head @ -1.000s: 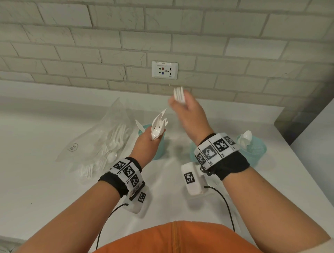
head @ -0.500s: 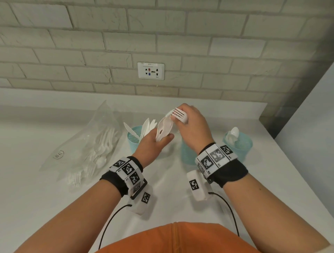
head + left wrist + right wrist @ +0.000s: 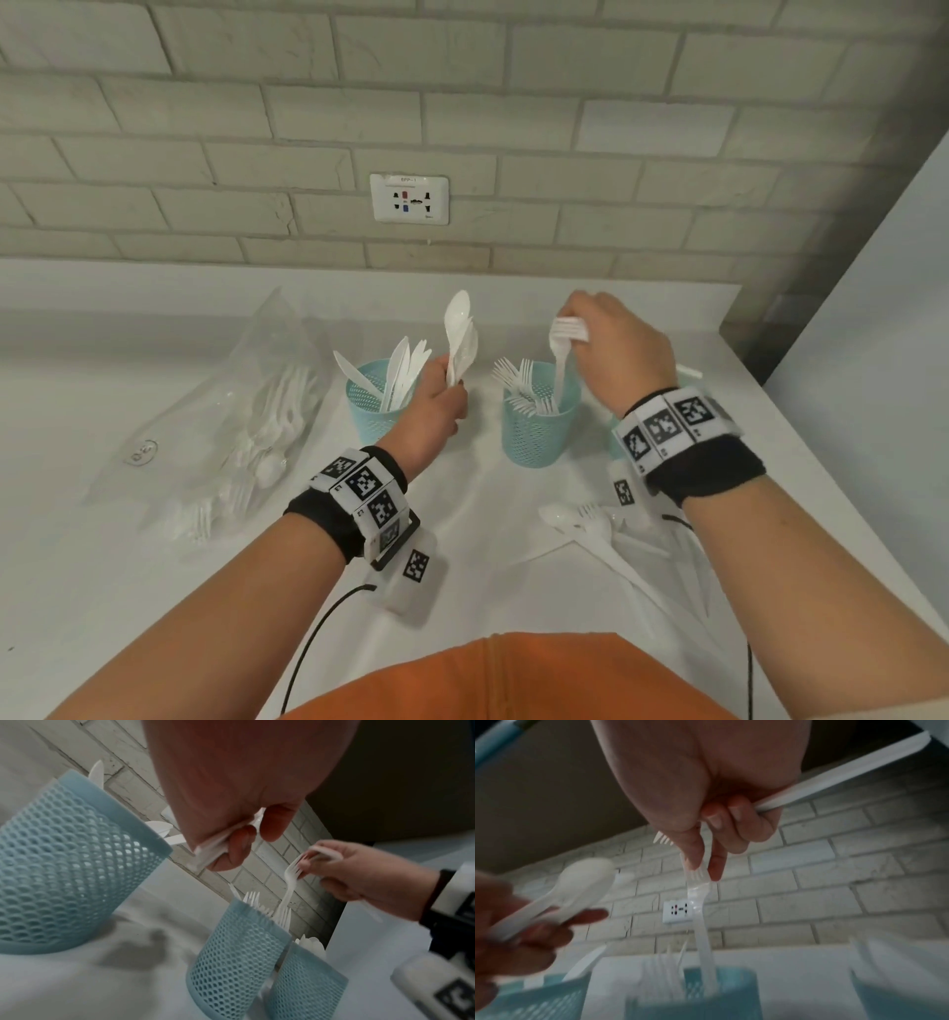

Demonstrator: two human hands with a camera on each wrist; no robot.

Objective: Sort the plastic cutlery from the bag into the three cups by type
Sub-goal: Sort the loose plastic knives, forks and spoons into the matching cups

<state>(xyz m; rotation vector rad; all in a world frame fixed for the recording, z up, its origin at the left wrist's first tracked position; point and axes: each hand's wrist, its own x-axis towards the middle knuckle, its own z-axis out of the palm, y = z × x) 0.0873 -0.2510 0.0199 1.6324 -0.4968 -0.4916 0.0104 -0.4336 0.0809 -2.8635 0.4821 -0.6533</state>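
My left hand (image 3: 452, 390) grips a small bunch of white spoons (image 3: 460, 334) by their handles, bowls up, between the left cup (image 3: 369, 411) and the middle cup (image 3: 539, 431). The left cup holds knives, the middle cup forks. My right hand (image 3: 570, 331) pinches a white fork (image 3: 560, 360) by its tines, handle down inside the middle cup. More white handles (image 3: 834, 774) are tucked in that palm. The third cup (image 3: 306, 983), with spoons in it, stands right of the middle cup and is mostly hidden behind my right wrist in the head view.
A clear plastic bag (image 3: 231, 426) with several white pieces lies at the left of the white counter (image 3: 102, 565). Loose cutlery (image 3: 590, 524) lies near my right forearm. A brick wall with a socket (image 3: 409, 199) runs behind, and the counter edge is close on the right.
My right hand came down from a raised position, met the left hand, then moved right and lowered a fork into the middle cup. The left hand keeps its spoons.
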